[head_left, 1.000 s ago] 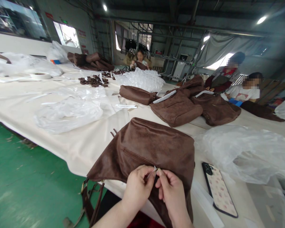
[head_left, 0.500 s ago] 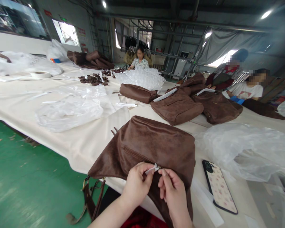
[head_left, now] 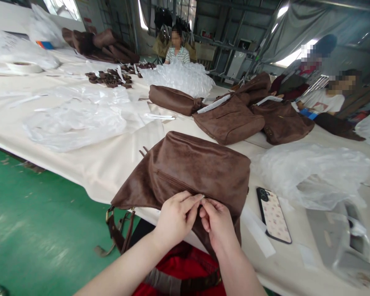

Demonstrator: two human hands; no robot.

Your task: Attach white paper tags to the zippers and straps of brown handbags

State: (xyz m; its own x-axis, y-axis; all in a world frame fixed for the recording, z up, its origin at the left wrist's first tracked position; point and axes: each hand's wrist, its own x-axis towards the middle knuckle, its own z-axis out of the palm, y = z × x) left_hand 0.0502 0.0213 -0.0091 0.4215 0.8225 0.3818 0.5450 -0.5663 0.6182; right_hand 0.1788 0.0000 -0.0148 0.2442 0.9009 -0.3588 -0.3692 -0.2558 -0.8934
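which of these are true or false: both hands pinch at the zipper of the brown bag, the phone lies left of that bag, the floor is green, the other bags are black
1. Both the left hand and right hand pinch at the zipper end of the near brown bag: true.
2. The phone lies left of that bag: false, it lies on its right, face down.
3. The floor is green: true.
4. The other bags farther up the table are black: false, they are brown.
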